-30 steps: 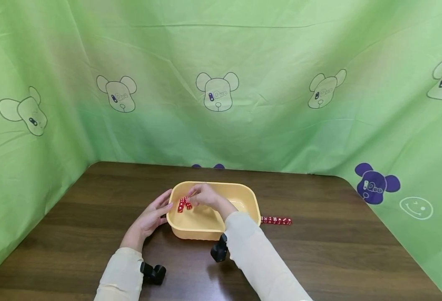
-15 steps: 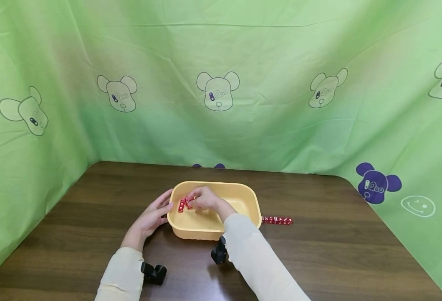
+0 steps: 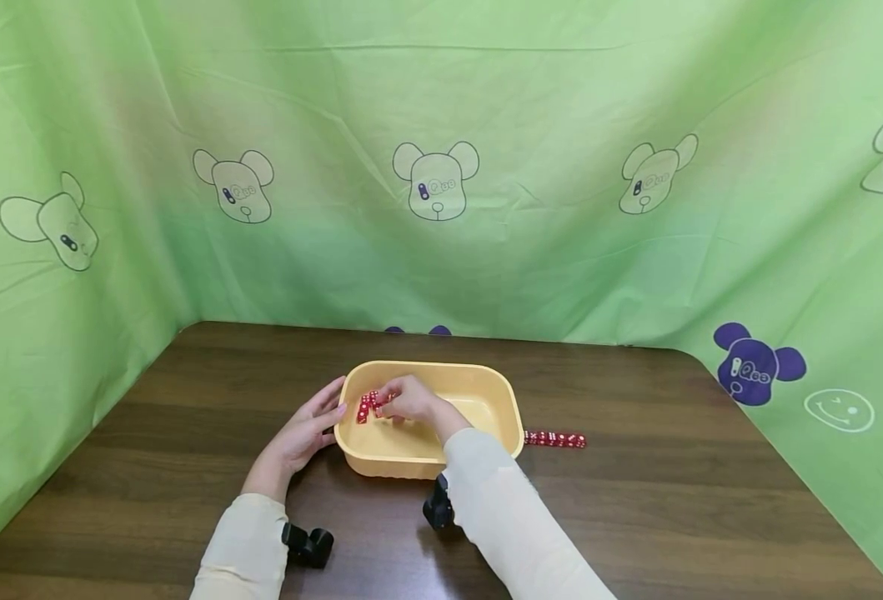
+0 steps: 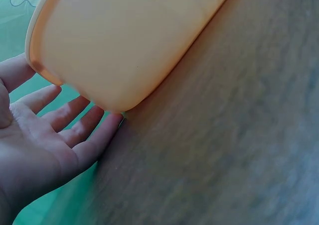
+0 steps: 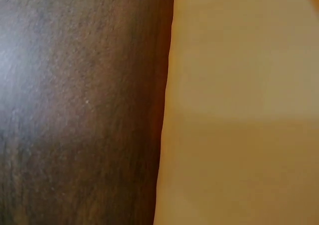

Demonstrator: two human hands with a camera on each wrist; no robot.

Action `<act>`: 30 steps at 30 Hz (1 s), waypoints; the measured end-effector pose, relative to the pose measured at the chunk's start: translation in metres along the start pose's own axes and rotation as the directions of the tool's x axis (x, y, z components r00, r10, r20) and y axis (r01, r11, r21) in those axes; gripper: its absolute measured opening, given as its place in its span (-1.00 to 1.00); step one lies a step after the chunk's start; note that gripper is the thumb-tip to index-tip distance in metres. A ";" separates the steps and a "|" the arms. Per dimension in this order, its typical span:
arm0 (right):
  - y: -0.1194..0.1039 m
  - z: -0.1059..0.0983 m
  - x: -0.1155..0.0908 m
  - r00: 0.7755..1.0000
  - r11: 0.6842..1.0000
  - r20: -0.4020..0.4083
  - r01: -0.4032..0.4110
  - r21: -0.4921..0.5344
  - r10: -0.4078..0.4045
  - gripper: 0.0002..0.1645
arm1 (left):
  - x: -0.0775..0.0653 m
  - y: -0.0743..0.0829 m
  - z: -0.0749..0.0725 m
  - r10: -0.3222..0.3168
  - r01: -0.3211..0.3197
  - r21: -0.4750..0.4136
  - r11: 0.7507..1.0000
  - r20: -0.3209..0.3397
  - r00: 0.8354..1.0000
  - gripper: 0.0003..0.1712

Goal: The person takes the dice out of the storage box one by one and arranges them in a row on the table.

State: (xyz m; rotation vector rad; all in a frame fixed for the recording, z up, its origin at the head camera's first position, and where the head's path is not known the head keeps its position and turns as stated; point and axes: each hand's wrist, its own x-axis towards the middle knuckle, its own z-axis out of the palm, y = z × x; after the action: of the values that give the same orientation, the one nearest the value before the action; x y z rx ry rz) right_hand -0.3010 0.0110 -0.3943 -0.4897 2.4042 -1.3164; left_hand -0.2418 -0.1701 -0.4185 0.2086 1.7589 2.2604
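Note:
A yellow plastic basin [image 3: 486, 412] stands on the table in the head view. My left hand [image 3: 302, 433] holds its left end, the thumb over the rim and the other fingers against the outer wall. In the left wrist view, the fingertips of that left hand [image 4: 55, 140] touch the basin's wall [image 4: 119, 46]. Inside the basin, my right hand [image 3: 414, 402] reaches in with bent fingers and pinches at red dice with white dots. Several dice [image 3: 363, 408] show at its fingertips, and the hand covers others partly. Only the basin's outer side [image 5: 239, 85] shows in the right wrist view.
A straight row of red dice [image 3: 557, 439] lies on the brown wooden table [image 3: 674, 467], right of the basin, its left end against or behind the basin wall. A green printed curtain [image 3: 441, 267] hangs behind and at both sides. Black wrist cameras [image 3: 308, 546] sit on both sleeves.
My right hand's fingers have shifted slightly over the dice inside the basin and cover more of them. The left hand and the basin stay in place.

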 end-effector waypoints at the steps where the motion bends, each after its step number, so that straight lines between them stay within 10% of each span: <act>1: 0.000 0.000 0.000 1.000 1.000 0.000 0.001 0.002 -0.001 -0.81 | 0.000 0.000 0.000 0.002 -0.002 -0.001 1.000 0.001 1.000 -0.38; 30: 0.000 0.002 -0.005 0.997 0.987 0.029 0.078 -0.139 -0.074 -0.87 | 0.000 0.001 0.001 0.028 -0.028 0.005 1.000 0.028 0.999 -0.38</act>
State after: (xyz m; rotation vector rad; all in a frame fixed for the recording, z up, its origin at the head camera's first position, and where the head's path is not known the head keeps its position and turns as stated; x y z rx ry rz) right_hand -0.2956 0.0119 -0.3948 -0.6377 2.4918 -1.1702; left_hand -0.2410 -0.1691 -0.4175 0.2661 1.7589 2.2617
